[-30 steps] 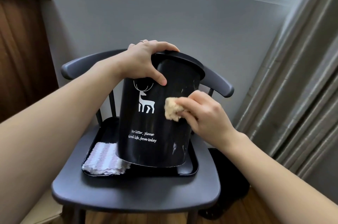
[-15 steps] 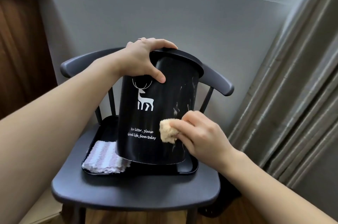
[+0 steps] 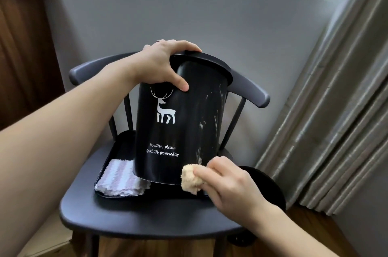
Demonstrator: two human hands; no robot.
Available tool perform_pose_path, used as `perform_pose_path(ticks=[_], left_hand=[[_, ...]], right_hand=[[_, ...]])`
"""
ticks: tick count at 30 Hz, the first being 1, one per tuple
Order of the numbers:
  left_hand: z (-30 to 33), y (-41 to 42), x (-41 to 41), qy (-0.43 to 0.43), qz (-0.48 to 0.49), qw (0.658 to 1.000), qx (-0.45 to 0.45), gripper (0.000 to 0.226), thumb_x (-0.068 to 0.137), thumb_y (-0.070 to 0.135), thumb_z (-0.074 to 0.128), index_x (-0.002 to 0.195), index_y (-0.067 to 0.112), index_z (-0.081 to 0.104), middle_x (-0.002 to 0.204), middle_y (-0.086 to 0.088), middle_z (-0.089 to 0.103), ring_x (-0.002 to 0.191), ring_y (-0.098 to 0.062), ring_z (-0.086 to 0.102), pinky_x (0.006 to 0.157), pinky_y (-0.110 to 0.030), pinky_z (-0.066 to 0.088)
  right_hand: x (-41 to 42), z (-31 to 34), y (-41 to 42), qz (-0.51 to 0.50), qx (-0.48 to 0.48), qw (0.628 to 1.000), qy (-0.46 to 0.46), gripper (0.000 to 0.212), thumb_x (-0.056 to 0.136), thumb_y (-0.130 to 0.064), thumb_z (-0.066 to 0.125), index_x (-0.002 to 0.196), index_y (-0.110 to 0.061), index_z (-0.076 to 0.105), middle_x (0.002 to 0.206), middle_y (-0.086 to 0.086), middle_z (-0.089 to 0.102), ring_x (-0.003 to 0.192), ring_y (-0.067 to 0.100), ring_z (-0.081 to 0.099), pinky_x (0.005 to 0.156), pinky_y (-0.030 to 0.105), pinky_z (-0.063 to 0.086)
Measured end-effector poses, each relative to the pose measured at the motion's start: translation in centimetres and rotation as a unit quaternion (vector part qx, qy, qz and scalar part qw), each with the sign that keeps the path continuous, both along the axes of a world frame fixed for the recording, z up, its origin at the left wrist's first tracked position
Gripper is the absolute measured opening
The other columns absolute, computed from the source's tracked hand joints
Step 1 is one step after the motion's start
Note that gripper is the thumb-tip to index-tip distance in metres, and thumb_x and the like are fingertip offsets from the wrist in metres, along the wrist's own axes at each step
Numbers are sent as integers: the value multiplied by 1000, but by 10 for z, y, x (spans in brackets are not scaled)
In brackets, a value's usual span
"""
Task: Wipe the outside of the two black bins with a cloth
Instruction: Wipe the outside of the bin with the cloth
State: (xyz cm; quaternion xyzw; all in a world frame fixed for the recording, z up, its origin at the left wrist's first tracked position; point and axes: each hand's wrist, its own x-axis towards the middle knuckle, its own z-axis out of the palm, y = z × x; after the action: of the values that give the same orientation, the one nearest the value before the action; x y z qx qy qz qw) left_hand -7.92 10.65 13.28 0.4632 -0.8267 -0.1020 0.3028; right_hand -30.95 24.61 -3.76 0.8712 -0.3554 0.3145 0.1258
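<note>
Bin (image 3: 180, 126) (tilted on tray (image 3: 119, 143)): left hand (image 3: 161, 65) grips rim; right hand (image 3: 228, 181) pinches cloth (image 3: 190, 179) against bin's bottom edge.

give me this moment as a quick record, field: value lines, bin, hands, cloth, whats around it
bin: black bin with a white deer print, tilted, on a black tray
left hand: left hand grips the bin's rim
right hand: right hand holds a tan cloth against the bin's lower edge
marks: whitish streaks on the bin's right side
tray also holds: striped cloth
support: dark chair
second bin: dark round object behind the right hand, unclear
</note>
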Motion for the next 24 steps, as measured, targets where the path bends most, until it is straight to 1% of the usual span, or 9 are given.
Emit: perform_pose_path(ticks=[2,4,7,12,16,18,20,22,24], left_hand=[[0,0,0,0,-1,1000,1,85,64,32,94,128,64,49,111,33,46,133,-15,36,118,-45,31],[0,0,-1,2,0,1000,0,85,63,32,94,128,64,49,114,31,47,135,-15,36,119,-46,31],[0,1,-1,2,3,1000,-5,86,64,31,94,131,61,49,122,20,49,135,-15,36,119,-46,30],[3,7,-2,-11,0,1000,4,84,69,28,92,137,53,49,113,20,48,129,-15,36,113,-38,31],[8,8,-9,-83,28,995,-39,83,74,23,86,144,31,42,133,7,48,134,-20,30,114,-42,28],[7,6,-13,-111,42,992,-49,90,74,23,83,149,36,35,133,4,46,138,-23,27,114,-44,26],[3,6,-17,-124,55,989,-57,98,69,37,87,149,50,31,124,5,44,138,-25,27,112,-46,24],[1,4,-20,-127,69,987,-65,103,61,54,90,146,57,32,116,6,40,134,-25,29,108,-46,24],[2,2,-22,-115,72,989,-66,104,57,54,92,144,59,35,113,7,40,131,-24,31,107,-44,25]], right_hand=[[0,8,-8,-11,-3,1000,-18,16,89,-10,68,104,-10,74,82,7,59,70,29,57,54,36,53],[3,20,-19,-38,-7,996,-75,18,88,-10,72,106,-8,73,82,8,59,71,30,58,59,39,54],[7,26,-28,-65,-14,989,-131,23,85,-10,75,107,-6,73,83,8,59,73,28,59,64,38,54],[-4,-9,-9,9,5,998,-66,22,89,-14,69,110,-10,72,85,4,56,73,23,55,60,36,52],[-8,-16,-11,10,-5,998,-62,21,89,-16,69,109,-12,73,84,4,58,73,23,56,58,35,52],[-7,-17,-13,7,1,997,-83,23,87,-12,73,110,-10,73,83,6,58,71,25,57,60,36,52],[-8,-18,-14,11,14,995,-101,26,85,-11,75,111,-8,72,84,6,60,72,25,58,63,37,53],[-11,-19,-14,10,22,993,-115,27,85,-13,75,111,-7,71,87,6,61,75,24,60,66,36,54],[-11,-19,-14,7,26,991,-128,26,87,-17,73,111,-7,71,89,5,62,77,22,61,68,36,54]])
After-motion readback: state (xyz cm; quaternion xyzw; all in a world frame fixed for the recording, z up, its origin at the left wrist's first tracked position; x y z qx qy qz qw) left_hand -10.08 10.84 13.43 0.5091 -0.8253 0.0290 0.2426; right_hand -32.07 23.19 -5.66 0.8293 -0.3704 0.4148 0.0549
